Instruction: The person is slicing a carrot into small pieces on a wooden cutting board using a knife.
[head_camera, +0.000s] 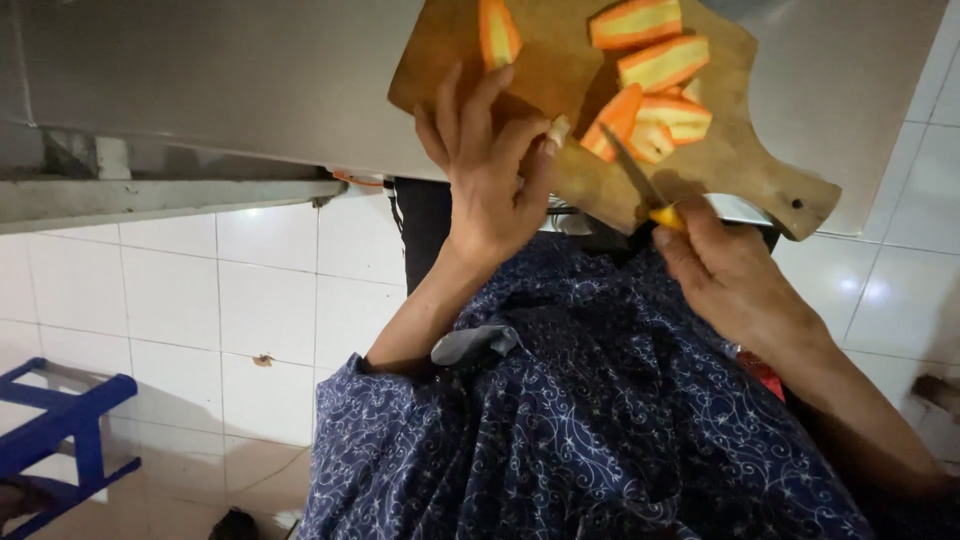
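My left hand at frame centre, fingers spread loose, pinching a small pale scrap over the board. Right hand fisted on knife, blade among carrot pieces upper right.

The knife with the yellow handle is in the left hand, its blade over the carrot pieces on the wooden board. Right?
Not quite: the head view shows the knife in the right hand, not the left. Its blade does lie over the carrot pieces on the wooden board.
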